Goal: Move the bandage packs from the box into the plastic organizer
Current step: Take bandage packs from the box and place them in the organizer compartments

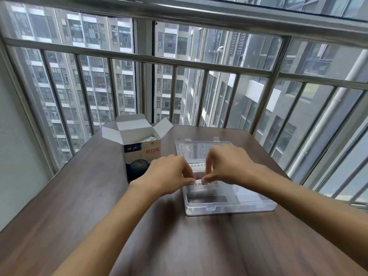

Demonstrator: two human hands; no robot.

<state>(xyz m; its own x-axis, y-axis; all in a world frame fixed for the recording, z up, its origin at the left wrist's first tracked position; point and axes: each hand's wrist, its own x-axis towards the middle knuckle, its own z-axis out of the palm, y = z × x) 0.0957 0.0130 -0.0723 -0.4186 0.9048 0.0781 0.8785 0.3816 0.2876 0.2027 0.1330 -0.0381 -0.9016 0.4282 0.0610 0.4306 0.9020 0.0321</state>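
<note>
Both hands, left hand (169, 172) and right hand (227, 166), pinch one bandage pack (199, 181); long axis left-right over organizer (229, 208).

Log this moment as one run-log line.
left hand: pinching white bandage pack | right hand: pinching same pack | pack: over clear plastic organizer | open cardboard box: packs remain

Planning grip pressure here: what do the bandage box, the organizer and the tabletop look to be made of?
Bandage box: thin printed cardboard, slightly glossy outside, with plain white creased flaps. Organizer: clear hard plastic, since the table shows through its walls and moulded latches sit on the rim. Table: dark wood-grain surface with a soft sheen, probably laminate, though solid wood cannot be ruled out.
</note>
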